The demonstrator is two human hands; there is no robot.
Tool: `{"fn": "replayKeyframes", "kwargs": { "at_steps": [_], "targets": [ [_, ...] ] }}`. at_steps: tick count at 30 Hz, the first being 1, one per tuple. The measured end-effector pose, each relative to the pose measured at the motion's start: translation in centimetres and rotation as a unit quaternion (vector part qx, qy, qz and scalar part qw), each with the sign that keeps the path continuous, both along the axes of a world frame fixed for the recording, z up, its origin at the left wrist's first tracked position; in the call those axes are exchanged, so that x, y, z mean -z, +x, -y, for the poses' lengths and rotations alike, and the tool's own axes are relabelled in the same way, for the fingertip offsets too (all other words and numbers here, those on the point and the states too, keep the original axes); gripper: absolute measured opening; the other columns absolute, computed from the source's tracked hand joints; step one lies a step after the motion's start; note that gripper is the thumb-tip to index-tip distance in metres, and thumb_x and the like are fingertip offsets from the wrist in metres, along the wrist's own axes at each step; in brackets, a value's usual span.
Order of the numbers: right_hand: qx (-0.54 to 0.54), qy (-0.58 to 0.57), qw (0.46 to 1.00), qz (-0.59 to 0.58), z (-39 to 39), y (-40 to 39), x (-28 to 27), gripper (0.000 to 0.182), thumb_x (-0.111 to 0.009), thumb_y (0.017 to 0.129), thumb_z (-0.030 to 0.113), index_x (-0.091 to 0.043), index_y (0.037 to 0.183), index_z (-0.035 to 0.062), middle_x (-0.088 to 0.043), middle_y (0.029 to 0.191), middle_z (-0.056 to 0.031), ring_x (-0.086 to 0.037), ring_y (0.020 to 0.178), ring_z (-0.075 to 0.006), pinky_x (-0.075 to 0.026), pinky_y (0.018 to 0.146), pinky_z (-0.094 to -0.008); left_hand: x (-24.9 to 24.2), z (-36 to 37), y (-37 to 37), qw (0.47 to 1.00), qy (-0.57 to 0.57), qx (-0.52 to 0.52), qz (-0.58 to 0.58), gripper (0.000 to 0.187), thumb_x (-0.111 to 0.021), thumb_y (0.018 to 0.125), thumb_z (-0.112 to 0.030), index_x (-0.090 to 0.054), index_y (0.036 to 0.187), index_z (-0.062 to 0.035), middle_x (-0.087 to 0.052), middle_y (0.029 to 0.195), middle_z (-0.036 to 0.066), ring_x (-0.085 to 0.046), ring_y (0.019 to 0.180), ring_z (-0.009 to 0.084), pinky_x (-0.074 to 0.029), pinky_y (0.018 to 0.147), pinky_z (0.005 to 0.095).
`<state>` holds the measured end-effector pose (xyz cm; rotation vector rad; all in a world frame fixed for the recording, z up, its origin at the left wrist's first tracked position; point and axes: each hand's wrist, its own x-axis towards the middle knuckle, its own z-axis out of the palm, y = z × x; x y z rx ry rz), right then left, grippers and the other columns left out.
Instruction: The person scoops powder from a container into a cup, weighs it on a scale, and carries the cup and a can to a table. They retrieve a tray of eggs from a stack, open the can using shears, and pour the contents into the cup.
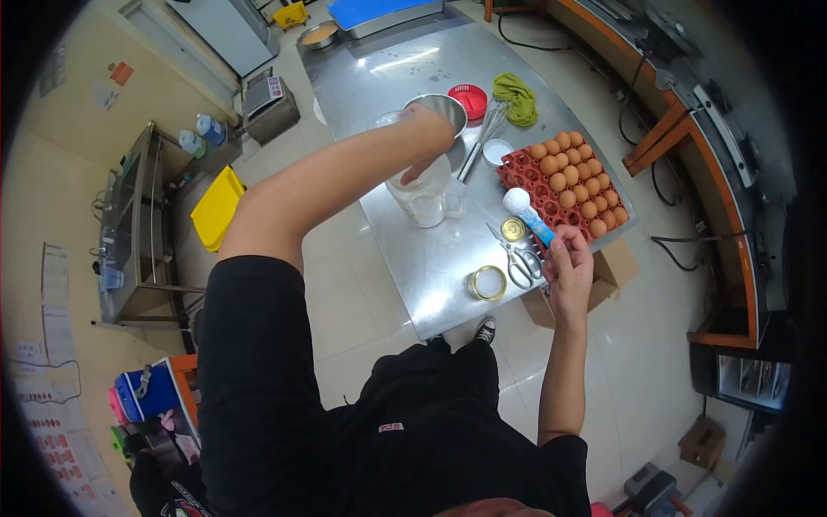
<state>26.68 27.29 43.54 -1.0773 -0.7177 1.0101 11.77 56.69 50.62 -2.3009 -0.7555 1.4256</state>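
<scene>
My right hand (568,263) grips a blue-handled measuring spoon (542,230) heaped with a white substance, held beside the red egg tray (551,207). My left hand (428,133) is over a clear jug (422,207); one finger points down by its rim, while my wrist hides most of the others. A second clear container (389,120) shows partly behind my forearm. Past that hand are a steel bowl (450,110) and a whisk (481,142). Below the spoon lie a gold tin lid (512,228) and scissors (522,266), near an open tin (488,283).
Brown eggs (570,176) fill much of the tray. A small white bowl (496,152), a red plastic item (468,101) and a green cloth (515,99) are on the steel table (405,284). Below its right edge stands a cardboard box (607,263).
</scene>
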Motion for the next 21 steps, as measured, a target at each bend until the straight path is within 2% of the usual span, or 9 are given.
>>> {"fn": "replayKeyframes", "kwargs": {
  "at_steps": [3,5,6,11,13,15,18,19,21],
  "targets": [
    [-0.008,-0.006,1.000,0.016,-0.2,-0.1,0.4,0.010,-0.059,0.101,0.014,-0.054,0.105,0.0065,-0.042,0.069,0.0075,-0.033,0.052,0.0002,-0.025,0.044,-0.0172,0.9,-0.2,-0.9,1.000,0.013,0.022,-0.001,0.076,-0.094,0.053,-0.048,-0.071,0.120,-0.0211,-0.071,0.114,0.001,-0.065,0.112,0.0255,-0.047,0.093,0.0423],
    [-0.030,0.004,0.999,-0.011,-0.3,-0.2,0.9,0.009,-0.060,0.100,0.013,-0.056,0.105,0.0059,-0.047,0.073,0.0066,-0.038,0.054,0.0003,-0.028,0.046,-0.0171,1.2,-0.5,-1.4,0.999,0.021,0.038,0.032,0.073,-0.094,0.052,-0.046,-0.072,0.118,-0.0206,-0.072,0.111,0.001,-0.066,0.110,0.0253,-0.047,0.092,0.0419],
    [-0.038,0.010,0.999,-0.025,-0.3,-0.2,1.1,0.008,-0.061,0.100,0.012,-0.058,0.105,0.0056,-0.050,0.074,0.0062,-0.040,0.055,0.0003,-0.030,0.046,-0.0170,1.2,-0.6,-2.0,0.996,0.024,0.048,0.067,0.072,-0.094,0.052,-0.046,-0.073,0.116,-0.0203,-0.072,0.109,0.001,-0.066,0.109,0.0253,-0.048,0.091,0.0417],
    [-0.048,-0.022,0.998,-0.038,-0.8,-0.9,1.8,0.008,-0.061,0.100,0.012,-0.058,0.105,0.0059,-0.049,0.075,0.0063,-0.040,0.055,-0.0002,-0.029,0.046,-0.0174,-0.8,-0.5,-8.2,0.930,-0.030,0.057,0.363,0.093,-0.093,0.056,-0.040,-0.055,0.138,-0.0216,-0.062,0.133,0.005,-0.054,0.128,0.0291,-0.038,0.107,0.0484],
    [-0.057,-0.034,0.997,-0.035,-0.6,-1.1,2.0,0.008,-0.061,0.100,0.012,-0.058,0.105,0.0062,-0.049,0.077,0.0061,-0.041,0.056,-0.0004,-0.029,0.046,-0.0174,-0.7,0.3,-10.9,0.873,-0.046,0.049,0.483,0.096,-0.093,0.056,-0.040,-0.052,0.141,-0.0217,-0.059,0.138,0.005,-0.052,0.130,0.0298,-0.036,0.109,0.0499],
    [-0.060,-0.042,0.997,-0.031,-0.6,-1.3,1.7,0.008,-0.061,0.100,0.012,-0.058,0.105,0.0063,-0.049,0.078,0.0059,-0.041,0.056,-0.0005,-0.029,0.046,-0.0173,-1.0,1.7,-13.8,0.782,-0.050,0.048,0.620,0.095,-0.092,0.055,-0.041,-0.054,0.140,-0.0214,-0.060,0.137,0.004,-0.053,0.128,0.0300,-0.036,0.107,0.0507],
    [-0.049,-0.064,0.997,-0.022,0.0,-0.7,2.4,0.010,-0.060,0.101,0.015,-0.057,0.107,0.0078,-0.046,0.073,0.0077,-0.037,0.054,-0.0001,-0.026,0.046,-0.0179,-0.9,6.9,-17.2,0.709,-0.039,-0.013,0.704,0.098,-0.092,0.056,-0.041,-0.052,0.141,-0.0154,-0.058,0.138,0.006,-0.052,0.128,0.0317,-0.036,0.108,0.0486],
    [-0.049,-0.070,0.996,-0.017,0.0,-0.3,2.8,0.010,-0.060,0.102,0.017,-0.057,0.107,0.0085,-0.044,0.070,0.0086,-0.036,0.053,0.0000,-0.025,0.045,-0.0183,-0.1,9.0,-18.2,0.672,-0.069,-0.048,0.735,0.099,-0.093,0.057,-0.040,-0.051,0.142,-0.0117,-0.056,0.140,0.009,-0.051,0.128,0.0320,-0.037,0.108,0.0466],
    [-0.036,-0.095,0.995,-0.006,0.3,0.6,3.6,0.010,-0.061,0.101,0.017,-0.059,0.106,0.0088,-0.047,0.074,0.0083,-0.038,0.056,0.0007,-0.026,0.046,-0.0179,3.3,13.6,-19.7,0.587,-0.135,-0.146,0.784,0.103,-0.095,0.058,-0.036,-0.046,0.144,-0.0059,-0.053,0.141,0.013,-0.050,0.130,0.0312,-0.038,0.110,0.0430]
  ]
}}
